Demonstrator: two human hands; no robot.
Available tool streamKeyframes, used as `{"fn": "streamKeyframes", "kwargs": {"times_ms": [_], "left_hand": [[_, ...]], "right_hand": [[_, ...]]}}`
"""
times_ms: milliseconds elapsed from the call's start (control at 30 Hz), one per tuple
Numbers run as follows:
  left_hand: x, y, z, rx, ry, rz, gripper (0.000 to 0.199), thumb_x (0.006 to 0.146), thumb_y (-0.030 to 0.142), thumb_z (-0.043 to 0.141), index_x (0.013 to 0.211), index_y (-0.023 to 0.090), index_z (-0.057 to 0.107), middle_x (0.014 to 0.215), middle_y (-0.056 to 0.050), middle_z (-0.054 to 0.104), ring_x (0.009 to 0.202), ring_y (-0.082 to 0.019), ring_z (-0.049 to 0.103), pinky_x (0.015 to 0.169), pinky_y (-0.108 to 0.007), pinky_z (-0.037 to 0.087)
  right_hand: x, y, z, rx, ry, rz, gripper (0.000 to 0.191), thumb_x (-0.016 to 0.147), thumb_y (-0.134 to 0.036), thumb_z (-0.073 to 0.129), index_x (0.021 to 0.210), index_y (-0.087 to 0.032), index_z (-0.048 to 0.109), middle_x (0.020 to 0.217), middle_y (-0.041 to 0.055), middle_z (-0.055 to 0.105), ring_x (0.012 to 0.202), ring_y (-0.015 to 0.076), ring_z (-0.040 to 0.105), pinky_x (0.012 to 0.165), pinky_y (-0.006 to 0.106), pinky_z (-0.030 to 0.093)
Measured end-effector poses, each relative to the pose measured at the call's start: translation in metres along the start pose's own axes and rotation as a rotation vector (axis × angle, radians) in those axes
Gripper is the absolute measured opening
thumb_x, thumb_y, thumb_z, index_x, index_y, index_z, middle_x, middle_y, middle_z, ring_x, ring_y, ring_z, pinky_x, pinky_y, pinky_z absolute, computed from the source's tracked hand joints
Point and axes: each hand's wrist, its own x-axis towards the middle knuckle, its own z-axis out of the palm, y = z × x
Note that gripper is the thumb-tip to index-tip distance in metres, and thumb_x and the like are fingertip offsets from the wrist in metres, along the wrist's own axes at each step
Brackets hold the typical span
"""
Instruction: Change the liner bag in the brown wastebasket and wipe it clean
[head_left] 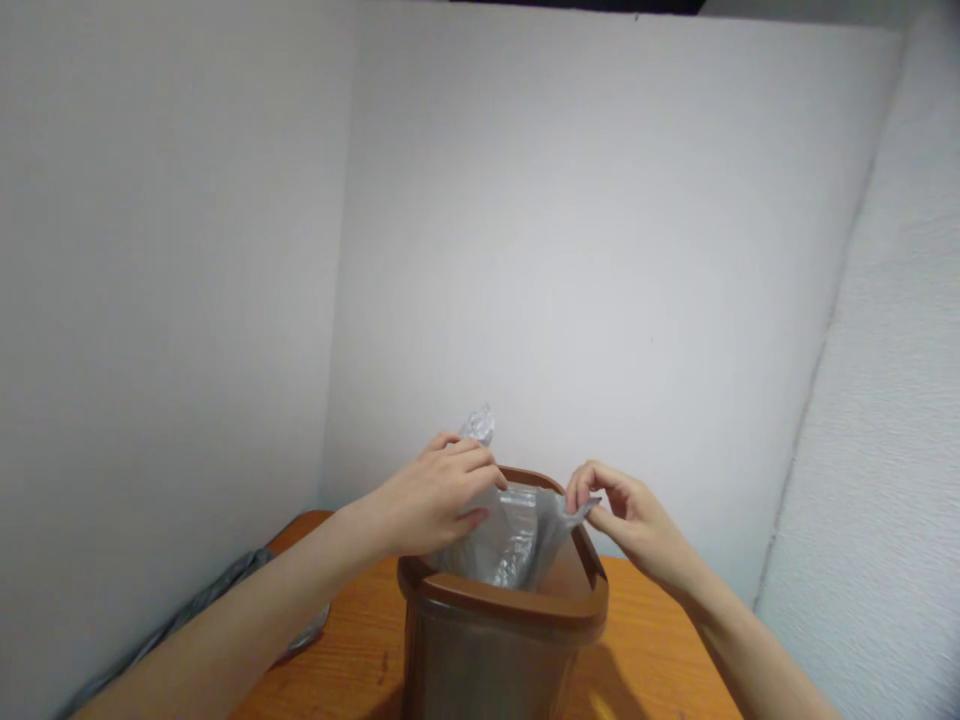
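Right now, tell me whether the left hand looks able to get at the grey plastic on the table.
Probably yes, once drawn back: the left hand is over the bin at the liner, and its own forearm partly hides the grey plastic. Nothing else seems in the way.

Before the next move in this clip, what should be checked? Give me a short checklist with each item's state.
1. Bin upright on the table: ok.
2. Right hand gripping the bag: ok, its edge is pinched between thumb and fingers.
3. Left hand gripping the bag: cannot tell; it lies over the bin's left side, with bag showing around the fingers.
4. Bag folded over the rim all round: not ok, the front rim is bare.
5. Bag reaching the bin's bottom: cannot tell, the inside is hidden lower down.
6. Grey plastic at the left outside the bin: ok.
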Motion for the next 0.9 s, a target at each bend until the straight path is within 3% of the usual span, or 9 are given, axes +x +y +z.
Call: {"fn": "streamKeyframes", "kwargs": {"times_ms": [133,233,300,367,467,633,767,900], "left_hand": [[-0.004,-0.009,0.009,0.232,-0.074,-0.079,0.006,0.09,0.018,0.06,0.094,0.022,0.063,0.096,-0.003,0.065,0.1,-0.022,0.056,0.095,-0.04,0.029],[-0.006,-0.011,0.008,0.279,-0.068,-0.074,0.007,0.093,0.018,0.058,0.087,0.021,0.061,0.095,-0.002,0.064,0.098,-0.021,0.056,0.089,-0.038,0.03],[-0.008,-0.009,0.004,0.296,-0.058,-0.032,0.005,0.093,0.018,0.057,0.089,0.02,0.059,0.097,-0.002,0.064,0.097,-0.02,0.056,0.09,-0.037,0.031],[-0.012,-0.007,-0.003,0.321,-0.054,0.025,0.007,0.095,0.018,0.054,0.089,0.02,0.057,0.092,-0.001,0.064,0.092,-0.019,0.056,0.091,-0.036,0.031],[-0.027,-0.008,-0.013,0.399,-0.021,0.092,0.016,0.097,0.016,0.047,0.085,0.02,0.056,0.081,-0.001,0.061,0.079,-0.018,0.053,0.083,-0.035,0.034],[-0.064,-0.007,-0.032,0.556,0.057,0.204,0.022,0.097,0.013,0.044,0.083,0.021,0.059,0.071,0.0,0.058,0.066,-0.016,0.048,0.066,-0.034,0.033],[-0.092,0.007,-0.04,0.561,0.187,0.348,0.019,0.094,0.013,0.048,0.082,0.019,0.062,0.067,-0.001,0.059,0.061,-0.016,0.05,0.062,-0.034,0.037],[-0.116,0.028,-0.029,0.489,0.282,0.383,0.026,0.093,0.009,0.043,0.082,0.021,0.064,0.064,-0.001,0.06,0.061,-0.016,0.054,0.067,-0.033,0.045]], "right_hand": [[-0.004,-0.001,-0.005,-0.063,0.085,0.053,0.019,0.082,-0.018,0.04,0.08,-0.024,0.058,0.077,0.001,0.061,0.081,0.0213,0.057,0.077,0.036,0.04],[-0.008,-0.017,0.004,-0.28,0.054,0.028,0.019,0.088,-0.039,0.052,0.096,-0.026,0.063,0.085,0.0024,0.064,0.087,0.0246,0.057,0.089,0.044,0.034],[-0.008,-0.025,0.012,-0.488,0.052,0.01,0.02,0.08,-0.043,0.067,0.092,-0.027,0.065,0.082,0.0018,0.064,0.088,0.0259,0.056,0.094,0.049,0.027],[-0.008,-0.026,0.016,-0.555,0.052,0.008,0.014,0.08,-0.037,0.069,0.078,-0.025,0.063,0.077,0.0017,0.064,0.088,0.026,0.056,0.092,0.049,0.027],[-0.01,-0.016,0.008,-0.37,-0.001,0.026,0.018,0.086,-0.033,0.063,0.071,-0.023,0.061,0.077,0.0025,0.064,0.084,0.0237,0.056,0.082,0.041,0.036],[-0.028,0.005,-0.012,-0.037,-0.004,0.133,0.009,0.084,-0.034,0.065,0.088,-0.025,0.066,0.086,0.0023,0.065,0.081,0.0215,0.059,0.074,0.034,0.044],[-0.054,0.002,-0.015,-0.076,0.058,0.015,0.008,0.089,-0.032,0.061,0.085,-0.026,0.063,0.087,0.0039,0.062,0.084,0.0217,0.059,0.077,0.033,0.045],[-0.084,-0.004,-0.011,-0.201,0.116,-0.159,0.023,0.092,-0.021,0.052,0.07,-0.024,0.055,0.078,0.0017,0.054,0.073,0.0163,0.057,0.067,0.026,0.046]]}}
